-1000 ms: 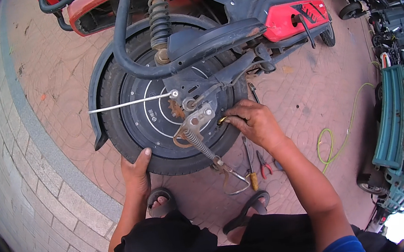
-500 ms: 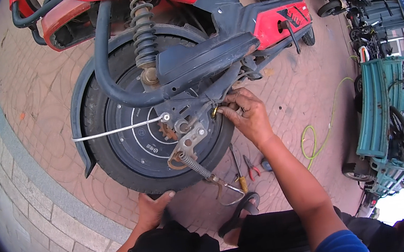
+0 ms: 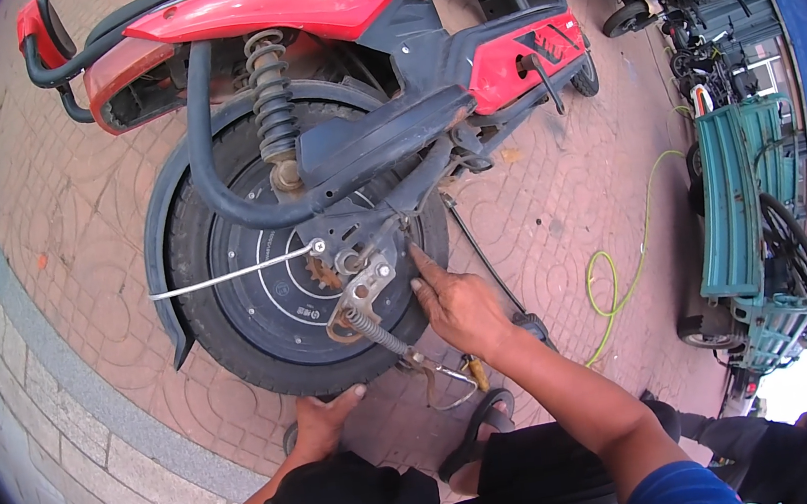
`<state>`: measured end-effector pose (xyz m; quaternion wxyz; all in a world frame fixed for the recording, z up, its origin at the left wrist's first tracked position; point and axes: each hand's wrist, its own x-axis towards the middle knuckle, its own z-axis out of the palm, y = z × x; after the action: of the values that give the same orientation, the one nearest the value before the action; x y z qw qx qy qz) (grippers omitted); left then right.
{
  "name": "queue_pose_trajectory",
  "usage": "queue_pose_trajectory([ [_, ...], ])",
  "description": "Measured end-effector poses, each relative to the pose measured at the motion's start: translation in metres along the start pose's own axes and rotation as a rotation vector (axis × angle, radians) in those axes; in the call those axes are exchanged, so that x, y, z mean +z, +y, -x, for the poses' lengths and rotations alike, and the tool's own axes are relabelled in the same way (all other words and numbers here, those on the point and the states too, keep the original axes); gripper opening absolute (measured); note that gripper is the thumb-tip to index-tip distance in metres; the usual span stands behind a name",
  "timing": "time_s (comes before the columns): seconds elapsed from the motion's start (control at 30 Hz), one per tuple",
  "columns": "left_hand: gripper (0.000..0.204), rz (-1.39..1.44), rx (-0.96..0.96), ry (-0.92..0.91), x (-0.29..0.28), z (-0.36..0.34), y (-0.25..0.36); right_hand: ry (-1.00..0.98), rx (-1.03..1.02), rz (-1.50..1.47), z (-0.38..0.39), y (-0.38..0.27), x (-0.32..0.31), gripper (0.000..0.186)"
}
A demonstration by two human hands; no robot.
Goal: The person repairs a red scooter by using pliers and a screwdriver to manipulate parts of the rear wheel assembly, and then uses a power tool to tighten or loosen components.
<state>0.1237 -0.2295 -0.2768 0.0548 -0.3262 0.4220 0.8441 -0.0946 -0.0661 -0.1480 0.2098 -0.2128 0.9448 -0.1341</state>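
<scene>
A red and black electric scooter stands before me, its rear wheel [image 3: 271, 364] with a dark hub beneath the shock absorber [image 3: 273, 107]. My left hand [image 3: 322, 425] grips the bottom of the tyre, thumb stretched along it; its other fingers are hidden. My right hand [image 3: 459, 308] is beside the axle bracket [image 3: 367, 279]. Its index finger is stretched up to the frame end, the other fingers are partly bent, and nothing shows in them. A coil spring [image 3: 378, 331] hangs from the bracket. A silver rod [image 3: 235, 277] crosses the wheel to the mudguard [image 3: 160, 252].
A yellow-handled tool [image 3: 479, 374] lies by my sandalled foot [image 3: 486, 428]. A dark rod [image 3: 484, 252] slants behind my right forearm. Farther right are a yellow-green hose [image 3: 621, 296], a green cargo tricycle [image 3: 725, 202] and parked two-wheelers [image 3: 642, 16]. A stone kerb [image 3: 91, 416] curves along the left.
My right hand has moved down from the frame end, and the small yellow piece at its fingertips no longer shows. A dark rod has come into sight. My left hand stays at the tyre.
</scene>
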Motion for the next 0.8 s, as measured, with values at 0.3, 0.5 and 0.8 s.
queue_pose_trajectory([
  [0.3,0.039,0.03,0.038,0.026,0.016,0.008,0.019,-0.014,0.023,0.016,-0.012,-0.023,0.004,0.065],
  [0.5,0.039,0.024,-0.008,0.023,0.017,0.011,0.022,-0.011,0.103,-0.031,-0.017,-0.035,0.007,0.073],
  [0.8,0.043,0.016,-0.011,-0.01,0.013,0.011,0.022,0.294,0.145,-0.126,-0.015,-0.004,0.002,0.025],
])
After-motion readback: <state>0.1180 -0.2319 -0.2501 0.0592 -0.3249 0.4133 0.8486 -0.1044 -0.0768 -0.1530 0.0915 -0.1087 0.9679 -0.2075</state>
